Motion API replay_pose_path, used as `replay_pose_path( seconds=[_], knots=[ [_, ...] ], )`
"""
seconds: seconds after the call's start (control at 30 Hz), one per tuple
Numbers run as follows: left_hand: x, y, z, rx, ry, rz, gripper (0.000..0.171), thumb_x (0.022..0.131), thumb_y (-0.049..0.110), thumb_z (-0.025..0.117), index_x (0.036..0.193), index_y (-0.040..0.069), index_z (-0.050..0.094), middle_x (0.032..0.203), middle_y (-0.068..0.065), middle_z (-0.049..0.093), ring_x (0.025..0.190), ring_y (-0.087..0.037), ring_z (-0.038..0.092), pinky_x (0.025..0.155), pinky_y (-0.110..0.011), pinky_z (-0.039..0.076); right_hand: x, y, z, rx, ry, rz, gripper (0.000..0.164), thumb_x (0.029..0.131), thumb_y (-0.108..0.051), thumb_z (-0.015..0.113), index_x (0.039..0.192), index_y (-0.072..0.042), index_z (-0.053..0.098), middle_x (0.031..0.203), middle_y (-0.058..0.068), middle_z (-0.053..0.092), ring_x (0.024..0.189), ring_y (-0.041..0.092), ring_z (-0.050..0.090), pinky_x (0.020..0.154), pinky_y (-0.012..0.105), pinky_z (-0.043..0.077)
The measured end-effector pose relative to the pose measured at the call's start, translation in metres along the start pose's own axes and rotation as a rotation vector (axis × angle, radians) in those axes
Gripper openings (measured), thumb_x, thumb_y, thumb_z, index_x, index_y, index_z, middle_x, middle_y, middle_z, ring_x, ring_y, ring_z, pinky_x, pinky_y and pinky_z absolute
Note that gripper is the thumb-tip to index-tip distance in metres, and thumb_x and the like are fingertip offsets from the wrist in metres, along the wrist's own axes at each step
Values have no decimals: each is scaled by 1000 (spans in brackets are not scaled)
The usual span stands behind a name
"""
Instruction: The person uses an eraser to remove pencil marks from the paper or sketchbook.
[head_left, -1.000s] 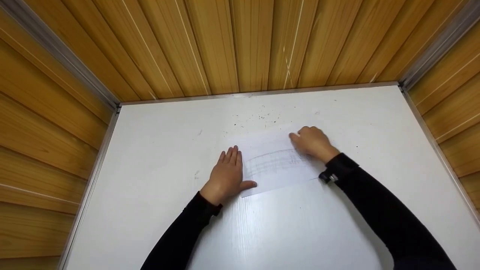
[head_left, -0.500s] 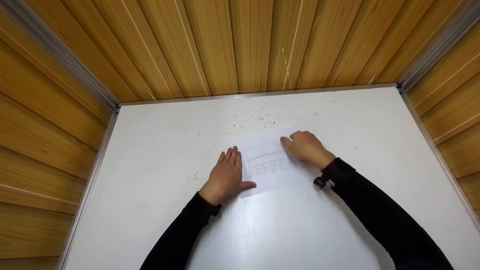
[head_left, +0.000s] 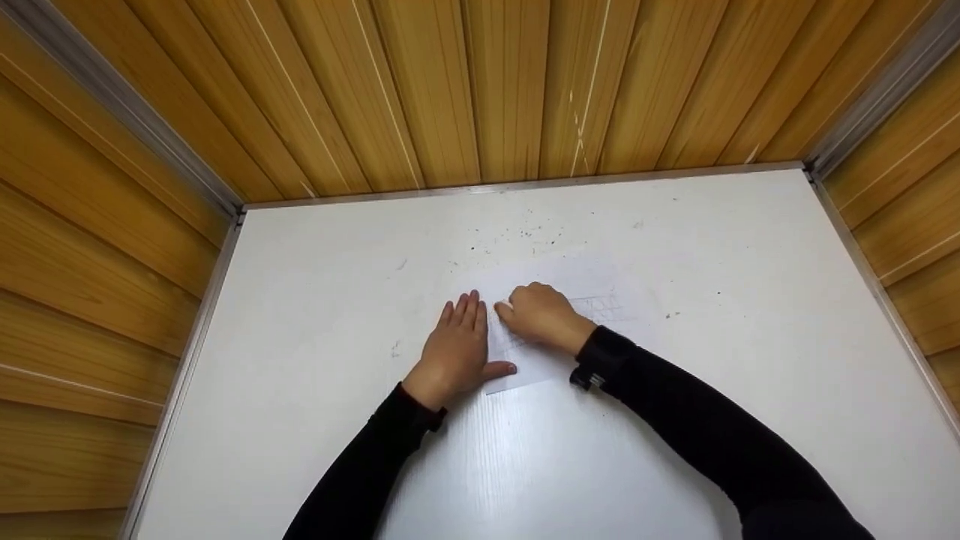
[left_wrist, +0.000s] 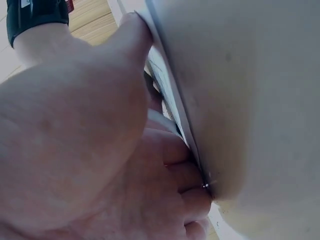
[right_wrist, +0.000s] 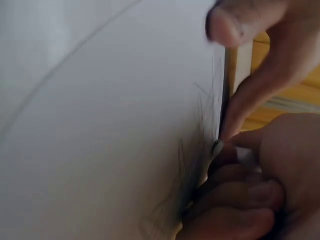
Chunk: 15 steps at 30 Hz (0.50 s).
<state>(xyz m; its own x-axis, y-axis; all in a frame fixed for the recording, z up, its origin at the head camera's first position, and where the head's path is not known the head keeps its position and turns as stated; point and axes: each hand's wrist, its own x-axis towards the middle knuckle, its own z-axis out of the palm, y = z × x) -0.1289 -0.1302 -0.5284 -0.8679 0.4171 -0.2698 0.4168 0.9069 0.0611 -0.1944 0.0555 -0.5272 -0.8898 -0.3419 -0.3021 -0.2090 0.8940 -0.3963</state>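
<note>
A white sheet of paper (head_left: 531, 367) with grey pencil lines (head_left: 600, 306) lies flat on the white table. My left hand (head_left: 455, 349) presses its left edge, fingers straight and together, thumb spread onto the sheet's lower left corner. On the left part of the drawing, close beside those fingers, is my right hand (head_left: 546, 316). Its fingers are curled and pinch a small white eraser (right_wrist: 245, 156), mostly hidden inside the grip. In the right wrist view, scribbled pencil strokes (right_wrist: 200, 115) run up to the fingertips. The left wrist view shows the left palm (left_wrist: 65, 120) low against the paper.
Dark crumbs (head_left: 534, 232) are scattered behind the sheet, and a few more crumbs (head_left: 672, 315) lie to its right. Wood-patterned panels (head_left: 480, 90) wall the table (head_left: 322, 300) at the back and both sides.
My right hand has swept left across the drawing, from the sheet's right side to near the left hand. Hatched lines at the right are uncovered. The left hand has stayed put.
</note>
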Motion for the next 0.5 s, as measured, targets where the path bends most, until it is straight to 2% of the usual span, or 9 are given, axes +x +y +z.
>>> replay_pose_path(
  seconds=[0.1, 0.23, 0.3, 0.4, 0.43, 0.5],
  knots=[
    [0, 2, -1, 9, -7, -11, 125, 97, 84, 58, 171, -10, 23, 182, -29, 21, 173, -39, 21, 142, -53, 20, -10, 38, -17, 22, 21, 46, 60, 114, -45, 47, 118, 8, 76, 120, 30, 76, 112, 47, 72, 102, 60, 59],
    [-2, 3, -3, 5, -12, -25, 126, 96, 84, 59, 171, -10, 24, 182, -28, 21, 173, -39, 21, 142, -53, 19, -31, 100, -43, 59, 27, 155, 66, 114, -45, 44, 127, 12, 73, 129, 37, 73, 115, 50, 70, 104, 64, 56],
    [-3, 2, -3, 0, -11, -29, 125, 96, 83, 60, 171, -10, 24, 182, -28, 21, 173, -39, 21, 142, -53, 19, -40, 123, -51, 67, 28, 192, 67, 114, -45, 43, 130, 14, 72, 133, 38, 71, 117, 51, 70, 105, 65, 55],
    [-3, 2, -3, -21, -10, -31, 124, 97, 82, 61, 171, -10, 24, 182, -28, 20, 173, -40, 21, 142, -53, 19, -46, 137, -56, 49, 42, 206, 66, 114, -44, 42, 129, 13, 73, 133, 37, 71, 114, 47, 69, 103, 63, 55],
    [-2, 2, -3, -27, -8, -29, 124, 97, 82, 62, 171, -10, 24, 183, -28, 20, 173, -40, 21, 142, -53, 19, -47, 137, -56, 38, 50, 202, 65, 114, -43, 41, 125, 12, 74, 130, 36, 73, 111, 46, 69, 101, 62, 55],
    [-2, 2, -2, -38, -8, -24, 124, 97, 82, 62, 171, -10, 24, 182, -28, 20, 173, -40, 20, 142, -52, 18, -47, 136, -56, 40, 58, 200, 62, 114, -42, 42, 113, 10, 75, 117, 32, 75, 99, 40, 66, 91, 56, 56]
  ],
)
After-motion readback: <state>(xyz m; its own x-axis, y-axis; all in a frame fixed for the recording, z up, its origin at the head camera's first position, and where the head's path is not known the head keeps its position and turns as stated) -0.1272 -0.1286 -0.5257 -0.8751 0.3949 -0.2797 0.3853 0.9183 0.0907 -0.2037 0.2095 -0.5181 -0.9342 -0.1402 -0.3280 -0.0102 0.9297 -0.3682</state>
